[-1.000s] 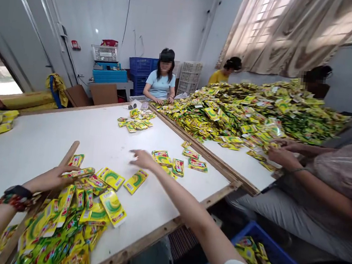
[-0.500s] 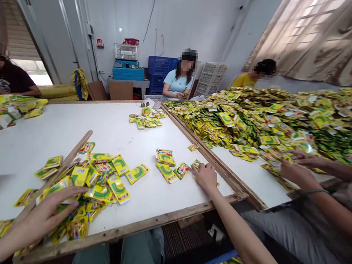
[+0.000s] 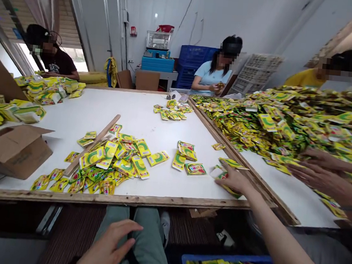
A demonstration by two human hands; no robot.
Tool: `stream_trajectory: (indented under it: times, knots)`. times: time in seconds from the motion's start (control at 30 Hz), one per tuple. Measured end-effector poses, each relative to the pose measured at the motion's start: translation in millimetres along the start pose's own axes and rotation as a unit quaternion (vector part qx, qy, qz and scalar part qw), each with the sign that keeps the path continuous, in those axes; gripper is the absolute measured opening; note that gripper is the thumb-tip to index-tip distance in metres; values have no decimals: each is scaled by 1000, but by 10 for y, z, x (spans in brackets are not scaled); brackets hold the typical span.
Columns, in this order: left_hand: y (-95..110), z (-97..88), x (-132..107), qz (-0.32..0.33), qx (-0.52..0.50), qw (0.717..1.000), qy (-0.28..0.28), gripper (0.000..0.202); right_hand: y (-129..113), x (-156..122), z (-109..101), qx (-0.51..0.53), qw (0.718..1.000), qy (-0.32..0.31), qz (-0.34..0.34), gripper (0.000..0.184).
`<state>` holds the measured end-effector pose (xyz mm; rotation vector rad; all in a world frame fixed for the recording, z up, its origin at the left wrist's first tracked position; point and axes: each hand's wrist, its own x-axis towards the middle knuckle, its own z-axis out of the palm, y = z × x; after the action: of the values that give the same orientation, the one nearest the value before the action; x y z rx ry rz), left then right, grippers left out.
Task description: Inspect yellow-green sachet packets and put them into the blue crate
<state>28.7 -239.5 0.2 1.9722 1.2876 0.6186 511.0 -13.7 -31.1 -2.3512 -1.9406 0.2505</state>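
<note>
At the right of the white table (image 3: 140, 112), my right hand (image 3: 235, 180) has its fingers bent around a small yellow packet (image 3: 218, 172), which is tilted and slightly blurred. More yellow-and-green packets lie under and behind this hand, partly hidden by it. My left hand (image 3: 111, 242) hangs above my lap, below the table edge, fingers apart and holding nothing. A heap of similar packets (image 3: 109, 163) lies at the left of the table, against a wooden stick (image 3: 101, 135). Between heap and right hand are a few loose packets (image 3: 195, 169).
A wooden rail (image 3: 218, 140) separates the table from a large packet pile (image 3: 289, 118), where another person's hands (image 3: 318, 174) reach in. An open cardboard box (image 3: 21, 150) stands left. A blue crate (image 3: 187, 257) of packets sits below right. Several co-workers sit around.
My left hand has left the packet heap and drawn back over my lap. My right hand stays among packets near the rail, some of which have shifted. The view has turned left.
</note>
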Motion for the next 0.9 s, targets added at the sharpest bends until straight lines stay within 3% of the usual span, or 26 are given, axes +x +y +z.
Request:
stream_trajectory:
  times: [0.1, 0.2, 0.33, 0.43, 0.53, 0.67, 0.8, 0.9]
  knots:
    - [-21, 0, -24, -1, -29, 1000, -7, 32, -172, -66, -191, 73, 996, -39, 20, 40]
    - [-75, -15, -45, -17, -50, 999, 1, 32, -629, -226, -211, 222, 971, -92, -10, 31]
    - [-76, -27, -40, -40, -77, 996, -3, 32, -1646, -274, 52, 448, 879, -146, -69, 41]
    - [-49, -42, -40, -43, -97, 994, -22, 33, -2388, -172, 320, 502, 847, -165, -63, 37]
    - [-51, -73, -66, -48, -113, 992, -17, 33, -2890, -177, 517, 536, 820, -193, -62, 33]
    - [-104, -125, -105, -51, -133, 989, 27, 30, -3144, -452, 582, 587, 778, -205, -94, 42]
    - [-214, -147, -15, -51, -140, 983, 108, 26, -3089, -763, 519, 633, 755, -150, -86, 45]
    - [-292, -98, 237, -50, -126, 969, 208, 23, -3012, -954, 503, 653, 746, -117, -61, 45]
